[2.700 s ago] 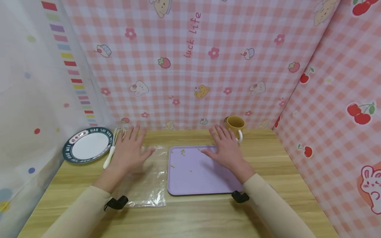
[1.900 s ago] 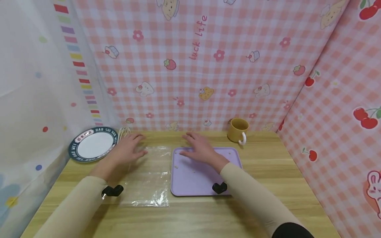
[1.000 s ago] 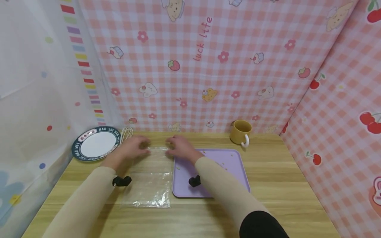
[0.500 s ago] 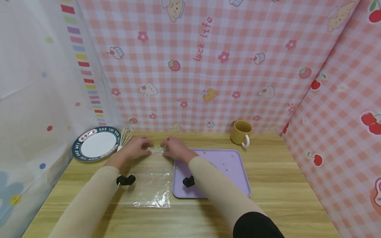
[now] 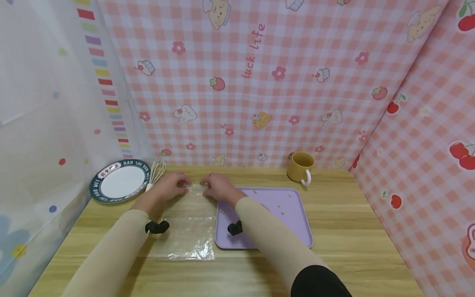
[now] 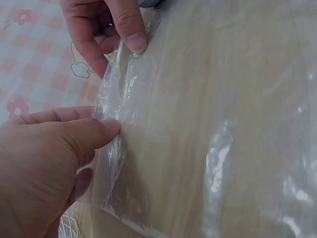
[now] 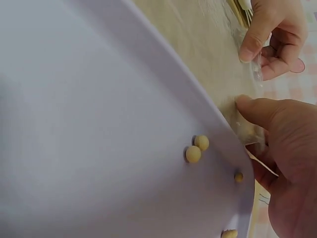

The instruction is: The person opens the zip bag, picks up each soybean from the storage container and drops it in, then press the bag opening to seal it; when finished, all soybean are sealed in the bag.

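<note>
From my head view, left hand [image 5: 168, 186] and right hand [image 5: 222, 188] each have their grip pinched on the twelve-o'clock edge of the clear bag [image 5: 191, 235], flat on the bench [image 5: 341, 222], purple tray [image 5: 295, 231] at its three.

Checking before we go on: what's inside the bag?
Just the table shows through the bag, no contents visible. The left hand and right hand cover parts of its far edge; those spots are hidden.

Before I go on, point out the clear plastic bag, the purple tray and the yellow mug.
clear plastic bag [image 5: 189, 233]: head view, middle of its flat body.
purple tray [image 5: 269, 196]: head view, bare floor toward the far rim.
yellow mug [image 5: 297, 172]: head view, its outer wall.
</note>
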